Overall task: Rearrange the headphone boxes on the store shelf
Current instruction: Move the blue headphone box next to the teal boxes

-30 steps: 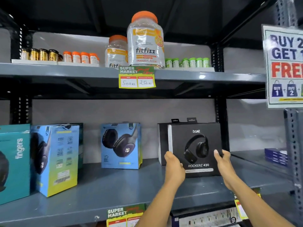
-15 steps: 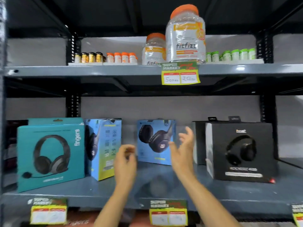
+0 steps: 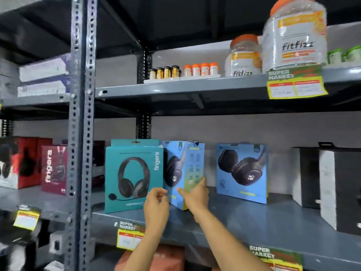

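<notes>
On the grey middle shelf [image 3: 254, 222] stand a teal "fingers" headphone box [image 3: 132, 173], a blue headphone box turned at an angle [image 3: 185, 163], a second blue box facing front [image 3: 242, 173] and black boxes [image 3: 340, 188] at the right. My right hand [image 3: 195, 196] grips the near corner of the turned blue box, thumb on its side face and fingers on its front. My left hand [image 3: 156, 206] has curled fingers at the seam between the teal box and the turned blue box; whether it holds either is unclear.
A perforated metal upright [image 3: 80, 133] divides off the left bay, which holds red and maroon headphone boxes [image 3: 52, 169]. The upper shelf carries fitfizz jars [image 3: 295, 36] and small bottles [image 3: 185, 71]. Price tags [image 3: 295, 89] hang on the shelf edges.
Both hands let go of the black box at the right and moved left. The view swung left with them, and my right hand now grips the turned blue box.
</notes>
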Demonstrator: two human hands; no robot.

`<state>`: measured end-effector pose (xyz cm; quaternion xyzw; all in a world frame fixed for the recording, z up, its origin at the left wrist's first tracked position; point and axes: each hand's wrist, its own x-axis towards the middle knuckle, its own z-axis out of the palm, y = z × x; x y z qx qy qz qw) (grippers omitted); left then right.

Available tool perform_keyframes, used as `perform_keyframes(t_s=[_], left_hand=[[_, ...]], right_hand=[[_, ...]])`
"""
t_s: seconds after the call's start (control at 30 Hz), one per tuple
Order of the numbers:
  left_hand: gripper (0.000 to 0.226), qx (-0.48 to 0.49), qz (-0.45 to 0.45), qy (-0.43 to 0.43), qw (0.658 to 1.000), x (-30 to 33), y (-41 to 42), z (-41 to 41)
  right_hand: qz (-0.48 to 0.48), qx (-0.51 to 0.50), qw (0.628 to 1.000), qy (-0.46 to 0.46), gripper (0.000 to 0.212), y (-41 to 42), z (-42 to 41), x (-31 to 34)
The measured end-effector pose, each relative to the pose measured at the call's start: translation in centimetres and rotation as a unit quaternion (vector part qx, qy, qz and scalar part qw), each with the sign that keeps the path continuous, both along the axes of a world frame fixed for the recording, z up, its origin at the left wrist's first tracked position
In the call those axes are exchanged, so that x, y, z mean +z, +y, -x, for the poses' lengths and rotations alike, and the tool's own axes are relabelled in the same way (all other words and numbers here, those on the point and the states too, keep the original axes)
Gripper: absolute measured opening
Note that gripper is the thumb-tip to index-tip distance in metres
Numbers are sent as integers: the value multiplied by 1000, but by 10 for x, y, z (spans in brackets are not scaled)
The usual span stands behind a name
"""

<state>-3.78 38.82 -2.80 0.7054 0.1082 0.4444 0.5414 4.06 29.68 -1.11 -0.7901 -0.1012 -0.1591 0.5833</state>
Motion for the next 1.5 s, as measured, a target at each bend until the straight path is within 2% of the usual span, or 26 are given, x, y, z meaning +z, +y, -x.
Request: perform_keyframes(t_s=[0.1, 0.2, 0.3, 0.4, 0.47, 0.53, 0.63, 0.73, 0.87, 1.03, 1.13, 1.17, 1.27, 1.4, 1.5], left_hand=[[19, -30, -6, 38, 999, -5, 5, -3], [26, -69, -36, 105, 991, -3, 7, -9], [46, -124, -48, 144, 981, 5, 1, -10], [66, -160, -66, 145, 974, 15, -9, -12], [56, -232, -60, 132, 962, 18, -17, -14], [38, -247, -64, 111, 961, 18, -21, -15], [22, -210, -50, 55, 975, 21, -19, -14], [65, -164, -70, 25, 984, 30, -12, -4], [77, -167, -82, 28, 982, 31, -18, 24], [47, -170, -79, 25, 982, 30, -35, 53], [15, -151, -93, 16, 984, 36, -44, 61], [12, -148, -96, 10, 984, 36, -46, 61], [17, -141, -112, -1, 984, 37, -56, 49], [28, -174, -145, 18, 974, 41, -83, 10], [29, -185, -161, 52, 968, 48, -107, -19]], right_hand=[[-47, 65, 997, 13, 75, -38, -10, 4], [-32, 143, 987, 65, 68, -93, -18, 11], [-32, 206, 972, 112, 51, -141, -20, 13], [-49, 205, 970, 124, 34, -165, -21, 9], [-38, 163, 979, 113, 27, -170, -16, 8], [-13, 128, 987, 98, 23, -170, -11, 8], [-1, 98, 994, 49, 36, -173, 10, 21], [-6, 63, 998, 1, 37, -187, 45, 40], [-1, 64, 998, -19, 35, -205, 88, 48], [-3, 42, 999, -29, 26, -209, 110, 45], [-18, 43, 999, -24, 24, -211, 111, 43], [-24, 44, 998, -27, 24, -211, 111, 43], [-38, 41, 997, -51, 18, -215, 105, 39], [12, -44, 995, -85, 56, -224, 65, 26], [4, -84, 994, -75, 66, -236, 37, 24]])
